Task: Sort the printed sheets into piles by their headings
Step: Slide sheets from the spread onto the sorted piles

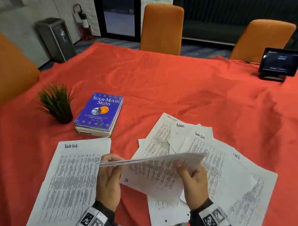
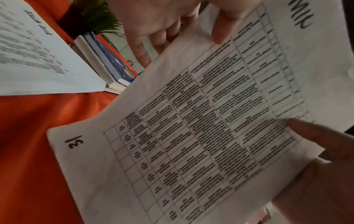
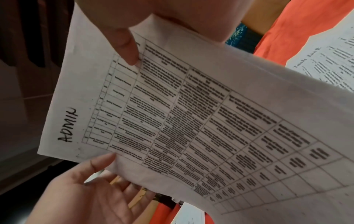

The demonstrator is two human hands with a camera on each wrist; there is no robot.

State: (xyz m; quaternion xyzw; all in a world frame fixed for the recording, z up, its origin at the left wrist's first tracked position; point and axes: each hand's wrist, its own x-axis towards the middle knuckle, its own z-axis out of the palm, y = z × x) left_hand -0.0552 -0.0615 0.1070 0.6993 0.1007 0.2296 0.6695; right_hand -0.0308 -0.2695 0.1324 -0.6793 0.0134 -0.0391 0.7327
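Presently, sorting barely begun, by my judgement. Entries:

Item: white printed sheet headed "Task List" (image 1: pixel 67 180), flat on the red-clothed worktop (image 1: pixel 178 86) at the near left. Appears to be the one started pile, whether one sheet or several I cannot tell.

Item: loose fan of white printed sheets (image 1: pixel 223 169), overlapping at odd angles at the near right; headings "Task List" and "Admin" legible, another too blurred to read. Still mixed; most work remains here.

Item: white gridded sheet headed "Admin" (image 1: pixel 157 175), raised above the worktop between both hands, over the fan's left edge, and marked "13" at one corner. A few more edges seem stacked with it in the head view; count unclear.

Left hand (image 1: pixel 108 183): fingers curled, pinching the sheet's left edge.

Right hand (image 1: pixel 194 183): thumb and fingers pinching the right edge.

Judgement: no separate Admin pile is visible, so this sheet likely needs a fresh spot.

Sundries: blue hardback book (image 1: pixel 100 112) and small potted green plant (image 1: pixel 57 104), beyond the left pile.
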